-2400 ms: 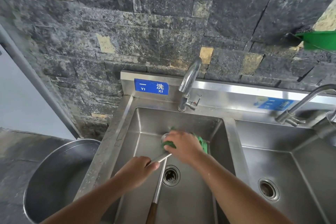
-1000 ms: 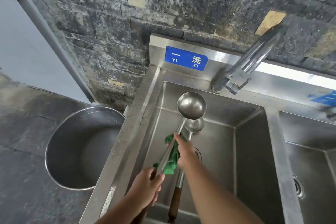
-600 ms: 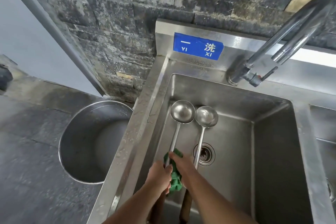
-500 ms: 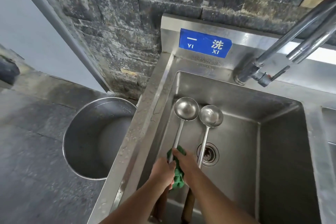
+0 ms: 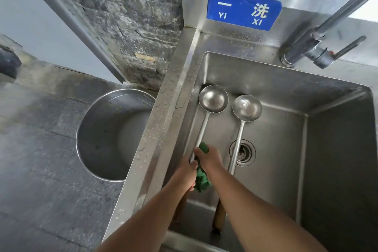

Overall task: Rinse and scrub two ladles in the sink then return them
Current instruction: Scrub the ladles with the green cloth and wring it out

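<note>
Dark mottled stone-block wall (image 5: 131,16), grey slab floor (image 5: 36,180), pale panel (image 5: 26,12) at far left

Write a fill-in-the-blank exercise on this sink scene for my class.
The right hand holds a ____ scrubbing cloth around the left ladle's shaft.
The right ladle's shaft passes the ____.
The sign behind the sink is ____.
Missing words: green, drain, blue.
</note>
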The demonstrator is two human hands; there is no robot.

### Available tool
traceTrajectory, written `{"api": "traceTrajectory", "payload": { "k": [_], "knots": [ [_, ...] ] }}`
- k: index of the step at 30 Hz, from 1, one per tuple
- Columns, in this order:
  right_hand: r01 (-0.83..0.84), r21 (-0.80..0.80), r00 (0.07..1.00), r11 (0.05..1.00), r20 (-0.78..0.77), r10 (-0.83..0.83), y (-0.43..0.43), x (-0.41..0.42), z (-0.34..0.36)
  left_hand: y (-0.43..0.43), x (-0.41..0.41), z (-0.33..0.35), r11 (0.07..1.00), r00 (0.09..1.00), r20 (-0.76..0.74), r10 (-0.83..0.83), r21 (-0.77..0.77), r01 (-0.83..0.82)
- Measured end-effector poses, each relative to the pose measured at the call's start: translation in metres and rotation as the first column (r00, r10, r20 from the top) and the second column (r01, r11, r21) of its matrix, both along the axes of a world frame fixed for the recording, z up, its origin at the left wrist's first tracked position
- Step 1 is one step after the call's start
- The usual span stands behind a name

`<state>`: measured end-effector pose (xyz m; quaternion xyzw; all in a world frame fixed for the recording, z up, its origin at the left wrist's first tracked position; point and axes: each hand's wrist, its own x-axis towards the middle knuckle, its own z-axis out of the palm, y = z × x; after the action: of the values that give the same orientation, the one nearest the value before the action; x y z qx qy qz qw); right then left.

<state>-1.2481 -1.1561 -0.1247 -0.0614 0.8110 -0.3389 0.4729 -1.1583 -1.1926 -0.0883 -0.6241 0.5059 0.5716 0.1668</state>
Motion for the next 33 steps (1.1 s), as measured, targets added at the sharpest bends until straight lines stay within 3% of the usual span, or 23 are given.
{"api": "traceTrajectory", "payload": {
  "k": [3, 8, 12, 14, 16, 18, 19, 20, 23, 26, 28, 33],
  "knots": [
    [-0.011, 0.0, 1.0, 1.0, 0.014, 0.011, -0.001, 0.007, -0.006, -0.001, 0.0, -0.006, 0.999, 0.994, 0.098, -0.041, -0.023, 0.044],
    [0.077, -0.044, 0.989, 0.996, 0.128, -0.07, 0.001, 0.01, -0.009, -0.003, -0.003, -0.012, 0.999, 0.992, 0.123, -0.036, -0.034, 0.04],
    [0.187, -0.05, 0.968, 0.981, 0.179, -0.176, 0.008, 0.006, -0.004, -0.004, 0.0, -0.009, 0.939, 0.96, 0.168, -0.225, -0.227, 0.26],
    [0.273, -0.077, 0.944, 0.959, 0.215, -0.252, 0.016, 0.0, 0.01, 0.0, 0.002, 0.0, 0.826, 0.902, 0.217, -0.374, -0.365, 0.43],
    [0.346, -0.115, 0.919, 0.931, 0.242, -0.312, 0.029, -0.009, 0.033, 0.012, 0.004, 0.008, 0.591, 0.774, 0.293, -0.561, -0.514, 0.622],
    [0.439, -0.143, 0.872, 0.887, 0.306, -0.382, 0.05, -0.022, 0.051, 0.031, 0.003, 0.014, 0.328, 0.635, 0.337, -0.695, -0.637, 0.698],
    [0.499, -0.15, 0.837, 0.854, 0.34, -0.429, 0.062, -0.029, 0.057, 0.04, 0.001, 0.011, 0.267, 0.587, 0.337, -0.736, -0.652, 0.71],
    [0.553, -0.152, 0.802, 0.819, 0.363, -0.474, 0.075, -0.037, 0.061, 0.048, 0.0, 0.01, 0.272, 0.568, 0.322, -0.758, -0.635, 0.723],
    [0.684, -0.132, 0.703, 0.717, 0.383, -0.6, 0.113, -0.052, 0.061, 0.07, -0.003, -0.001, 0.561, 0.669, 0.165, -0.725, -0.422, 0.712],
    [0.773, -0.067, 0.6, 0.631, 0.398, -0.694, 0.145, -0.057, 0.048, 0.089, -0.008, -0.012, 0.75, 0.77, 0.124, -0.626, -0.174, 0.638],
    [0.829, -0.017, 0.502, 0.559, 0.462, -0.731, 0.156, -0.054, 0.037, 0.099, -0.008, -0.03, 0.821, 0.823, 0.088, -0.562, -0.063, 0.567],
    [0.923, 0.146, 0.156, 0.357, 0.704, -0.693, 0.149, -0.034, 0.027, 0.108, -0.012, -0.049, 0.928, 0.932, -0.115, -0.343, 0.112, 0.356]
  ]
}}
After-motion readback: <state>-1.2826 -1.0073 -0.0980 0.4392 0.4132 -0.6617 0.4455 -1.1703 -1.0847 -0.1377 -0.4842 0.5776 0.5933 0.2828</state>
